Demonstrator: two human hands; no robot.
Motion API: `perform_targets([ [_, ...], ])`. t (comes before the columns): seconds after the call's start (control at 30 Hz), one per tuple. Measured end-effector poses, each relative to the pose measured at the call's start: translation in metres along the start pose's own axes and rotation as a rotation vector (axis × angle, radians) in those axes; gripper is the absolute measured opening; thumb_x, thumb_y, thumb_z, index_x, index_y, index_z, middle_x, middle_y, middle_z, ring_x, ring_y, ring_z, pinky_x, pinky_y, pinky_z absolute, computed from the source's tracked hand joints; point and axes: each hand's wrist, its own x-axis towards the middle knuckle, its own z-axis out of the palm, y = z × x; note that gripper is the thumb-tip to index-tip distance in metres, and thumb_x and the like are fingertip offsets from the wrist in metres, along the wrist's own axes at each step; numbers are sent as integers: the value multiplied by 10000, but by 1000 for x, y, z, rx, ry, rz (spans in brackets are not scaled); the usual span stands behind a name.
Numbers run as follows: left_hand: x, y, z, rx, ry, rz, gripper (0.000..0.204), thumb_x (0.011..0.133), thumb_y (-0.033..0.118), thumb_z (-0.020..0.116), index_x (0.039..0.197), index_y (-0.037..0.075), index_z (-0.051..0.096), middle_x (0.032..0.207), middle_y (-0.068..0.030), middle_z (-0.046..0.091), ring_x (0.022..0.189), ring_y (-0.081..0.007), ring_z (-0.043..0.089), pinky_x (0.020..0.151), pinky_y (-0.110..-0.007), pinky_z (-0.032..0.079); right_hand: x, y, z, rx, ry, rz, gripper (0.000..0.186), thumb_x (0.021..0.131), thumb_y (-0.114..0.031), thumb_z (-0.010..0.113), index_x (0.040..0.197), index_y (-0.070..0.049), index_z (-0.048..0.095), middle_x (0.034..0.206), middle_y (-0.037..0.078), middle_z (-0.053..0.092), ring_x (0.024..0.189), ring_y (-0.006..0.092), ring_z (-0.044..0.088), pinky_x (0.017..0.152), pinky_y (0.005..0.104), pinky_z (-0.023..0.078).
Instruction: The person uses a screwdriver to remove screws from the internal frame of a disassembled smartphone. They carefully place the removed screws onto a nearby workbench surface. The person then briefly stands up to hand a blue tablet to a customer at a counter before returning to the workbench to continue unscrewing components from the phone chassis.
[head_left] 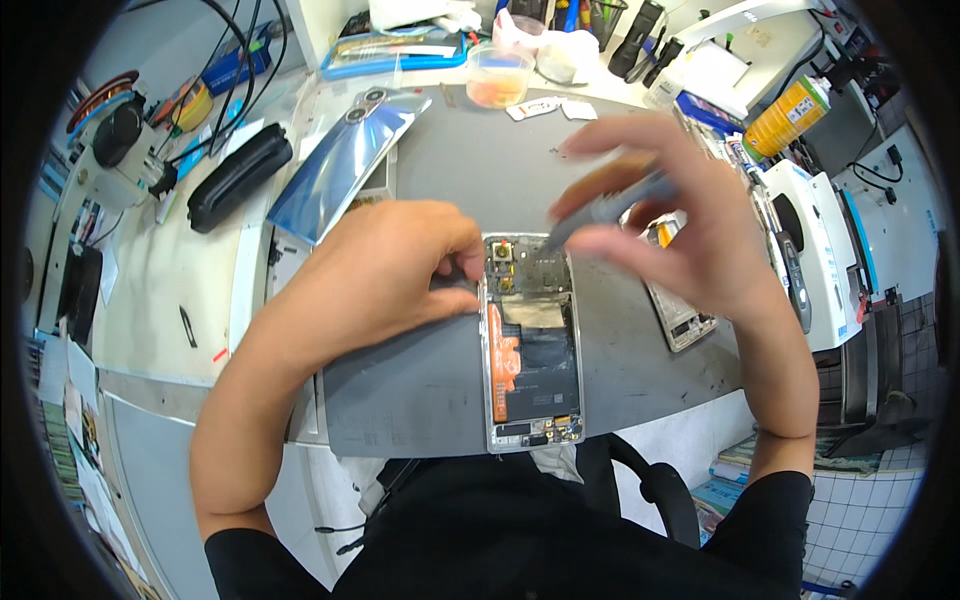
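An opened phone (540,375) lies on the grey mat, its camera module at the top, a dark battery and an orange flex strip exposed. My left hand (390,270) is curled at the phone's upper left side, fingertips and thumb gripping its edge. My right hand (690,230) is raised over the upper right corner, blurred, fingers curled round a slim grey tool (615,206) that points down toward the phone's top. Another opened phone body (682,325) lies to the right, partly hidden behind that hand.
A blue back cover (330,175) lies behind my left hand, beside a black pouch (238,178) and microscope (118,140). A clear cup (498,78) stands at the back. A yellow spray can (788,115) and a white machine (810,250) occupy the right. The grey mat (400,390) has a curved front edge.
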Motion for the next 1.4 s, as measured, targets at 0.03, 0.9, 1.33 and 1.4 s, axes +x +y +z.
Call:
perform_targets([
  [0.03,-1,0,0,1,0,0,240,735,135,815,880,40,649,863,-113,677,822,-297,677,718,-381,532,-1,13,-6,16,144,-70,523,869,-61,763,1322,-61,501,1252,111,640,1020,214,730,625,223,564],
  [0.9,3,-1,9,25,201,-118,114,831,103,644,926,47,673,784,-102,703,730,-287,691,662,-390,529,14,114,1,48,328,167,369,917,-57,715,1248,-65,552,988,64,747,879,106,708,763,249,554],
  [1.33,3,2,8,81,175,-143,127,855,142,677,951,59,687,827,-87,720,755,-251,707,675,-373,543,11,111,0,-15,319,140,368,893,-63,740,1220,-74,572,946,58,756,825,111,723,717,250,557],
  [1.4,4,2,7,84,202,-164,122,859,143,679,951,66,697,836,-85,721,754,-253,705,673,-379,542,10,111,-3,-17,348,124,369,893,-65,739,1224,-73,575,949,64,756,849,122,731,725,251,562],
])
